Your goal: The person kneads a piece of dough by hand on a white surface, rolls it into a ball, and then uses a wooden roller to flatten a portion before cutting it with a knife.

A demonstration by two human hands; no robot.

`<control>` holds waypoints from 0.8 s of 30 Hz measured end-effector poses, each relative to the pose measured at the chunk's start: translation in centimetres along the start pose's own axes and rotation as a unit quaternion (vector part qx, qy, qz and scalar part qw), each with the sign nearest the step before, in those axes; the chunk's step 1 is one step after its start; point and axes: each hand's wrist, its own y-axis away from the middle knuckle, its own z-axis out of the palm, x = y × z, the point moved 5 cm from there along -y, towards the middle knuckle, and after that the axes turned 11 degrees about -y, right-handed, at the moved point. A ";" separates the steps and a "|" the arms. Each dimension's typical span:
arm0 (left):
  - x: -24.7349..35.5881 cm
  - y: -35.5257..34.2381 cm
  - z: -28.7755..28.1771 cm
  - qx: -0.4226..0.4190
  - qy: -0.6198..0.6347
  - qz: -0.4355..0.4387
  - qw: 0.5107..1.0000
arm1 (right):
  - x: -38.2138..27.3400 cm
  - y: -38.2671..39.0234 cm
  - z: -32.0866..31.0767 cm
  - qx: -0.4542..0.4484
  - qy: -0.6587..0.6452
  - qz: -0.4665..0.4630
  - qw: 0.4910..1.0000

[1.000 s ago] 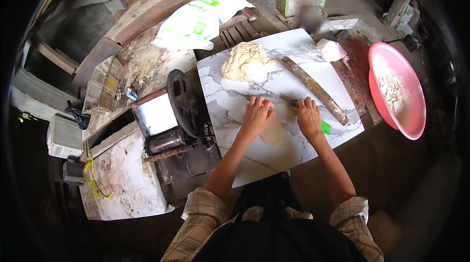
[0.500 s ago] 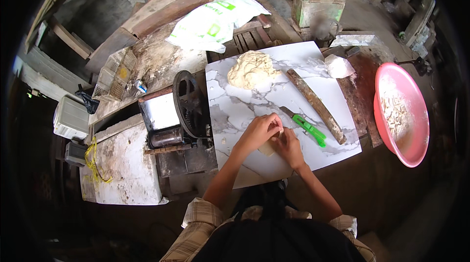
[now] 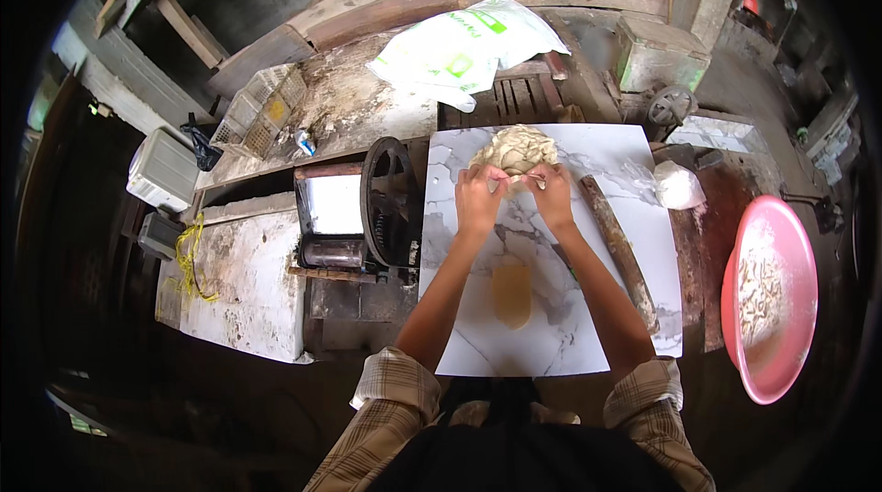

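A lumpy mound of pale dough (image 3: 514, 145) lies at the far side of a white marble-patterned board (image 3: 469, 336). At its near edge, my left hand (image 3: 480, 200) and my right hand (image 3: 551, 196) face each other with fingers pinched. Both seem closed on a small bit of dough at the fingertips; whether it still joins the mound I cannot tell. Nearer me lies a flat yellowish piece (image 3: 512, 297) with a rounded end. My right forearm mostly hides the green-handled knife. A rough wooden stick (image 3: 617, 251) slants along the board's right side.
Left of the board stands a hand-cranked roller machine (image 3: 333, 253) with a dark wheel. A pink basin (image 3: 776, 363) holding floury pieces is at the right. White bags (image 3: 678, 185) (image 3: 459, 46) sit right of and behind the board. A plastic basket (image 3: 262, 111) stands far left.
Both hands have moved away from me, from the near part of the board to the dough mound. The flat yellowish piece now lies uncovered. My view has shifted, and my forearm now covers the knife.
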 end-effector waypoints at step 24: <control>-0.6 16.7 -5.3 -0.085 -0.103 -0.031 0.991 | -2.2 15.1 -10.6 -0.189 0.277 0.011 0.942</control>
